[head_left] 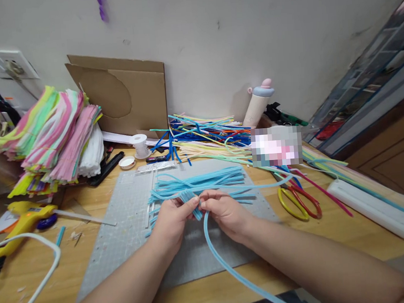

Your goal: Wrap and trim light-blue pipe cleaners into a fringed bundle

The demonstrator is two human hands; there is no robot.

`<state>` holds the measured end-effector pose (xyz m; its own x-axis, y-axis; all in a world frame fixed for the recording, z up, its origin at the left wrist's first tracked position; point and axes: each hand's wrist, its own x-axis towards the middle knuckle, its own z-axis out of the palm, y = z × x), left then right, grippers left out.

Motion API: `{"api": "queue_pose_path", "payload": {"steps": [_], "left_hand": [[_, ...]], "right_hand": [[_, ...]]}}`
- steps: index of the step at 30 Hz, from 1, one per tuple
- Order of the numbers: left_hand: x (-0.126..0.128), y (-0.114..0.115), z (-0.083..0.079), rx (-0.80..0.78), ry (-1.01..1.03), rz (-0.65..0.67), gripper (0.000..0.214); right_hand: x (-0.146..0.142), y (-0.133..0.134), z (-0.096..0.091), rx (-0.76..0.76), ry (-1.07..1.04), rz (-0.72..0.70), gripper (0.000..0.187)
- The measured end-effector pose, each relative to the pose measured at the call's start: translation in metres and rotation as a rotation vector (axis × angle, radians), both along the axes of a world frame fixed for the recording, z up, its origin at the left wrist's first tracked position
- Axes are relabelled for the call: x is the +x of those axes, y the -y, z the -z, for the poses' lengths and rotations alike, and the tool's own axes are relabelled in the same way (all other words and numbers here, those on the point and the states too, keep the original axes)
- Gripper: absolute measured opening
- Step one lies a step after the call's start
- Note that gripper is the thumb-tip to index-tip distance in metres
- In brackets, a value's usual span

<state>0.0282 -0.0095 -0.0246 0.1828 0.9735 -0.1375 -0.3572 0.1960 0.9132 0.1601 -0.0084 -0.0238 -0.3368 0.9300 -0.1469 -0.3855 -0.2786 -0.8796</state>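
Note:
Over the grey cutting mat [124, 230], my left hand [174, 218] is closed around a small flat block of light blue pipe cleaners [191, 204] lying side by side. My right hand [227, 214] pinches a light blue pipe cleaner [227, 267] at the block's right edge. One long end of it curves down toward the bottom of the view. Another light blue strand [256, 186] runs off to the right from near the hands. Just behind them a pile of light blue pipe cleaners [204, 179] lies on the mat.
A yellow glue gun [29, 212] and its white cable lie left. Bundled coloured pipe cleaners [56, 138] rise behind it. Scissors with red and yellow handles [300, 202] and a white power strip [375, 208] are right. A bottle [257, 106] and loose pipe cleaners [204, 135] line the wall.

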Motion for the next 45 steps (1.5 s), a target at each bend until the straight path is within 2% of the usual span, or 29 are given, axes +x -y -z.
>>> {"api": "queue_pose_path", "payload": {"steps": [4, 10, 14, 16, 20, 22, 25, 30, 35, 41, 45], "left_hand": [[0.001, 0.001, 0.001, -0.01, 0.001, -0.062, 0.019], [-0.006, -0.004, -0.013, -0.166, 0.104, 0.096, 0.017], [-0.011, -0.008, -0.015, -0.235, 0.198, 0.142, 0.012], [-0.013, -0.01, -0.012, -0.268, 0.224, 0.131, 0.01], [-0.016, -0.012, -0.008, -0.291, 0.243, 0.087, 0.012], [-0.015, -0.012, -0.009, -0.282, 0.234, 0.077, 0.012], [-0.014, -0.011, -0.011, -0.227, 0.188, 0.068, 0.013], [-0.014, -0.012, -0.011, -0.167, 0.105, 0.086, 0.02], [-0.018, -0.013, -0.012, -0.164, 0.063, 0.132, 0.019], [-0.021, -0.012, -0.015, -0.186, 0.044, 0.253, 0.018], [-0.023, -0.013, -0.015, -0.137, -0.014, 0.304, 0.018]], "right_hand": [[-0.006, 0.0, 0.006, 0.04, 0.098, 0.134, 0.012], [-0.002, -0.002, 0.007, 0.017, 0.079, 0.03, 0.012], [0.004, -0.005, 0.006, 0.045, 0.116, 0.084, 0.015], [0.008, -0.006, 0.007, 0.119, 0.178, 0.088, 0.015], [0.013, -0.007, 0.01, 0.402, 0.434, 0.051, 0.029], [0.014, -0.006, 0.01, 0.524, 0.556, 0.018, 0.03], [0.015, -0.005, 0.01, 0.587, 0.595, -0.063, 0.024], [0.017, -0.008, 0.012, 0.499, 0.53, -0.164, 0.015], [0.016, -0.012, 0.012, 0.382, 0.345, -0.283, 0.022], [0.015, -0.012, 0.009, 0.212, 0.215, -0.348, 0.033], [0.018, -0.012, 0.009, 0.144, 0.185, -0.389, 0.037]]}}
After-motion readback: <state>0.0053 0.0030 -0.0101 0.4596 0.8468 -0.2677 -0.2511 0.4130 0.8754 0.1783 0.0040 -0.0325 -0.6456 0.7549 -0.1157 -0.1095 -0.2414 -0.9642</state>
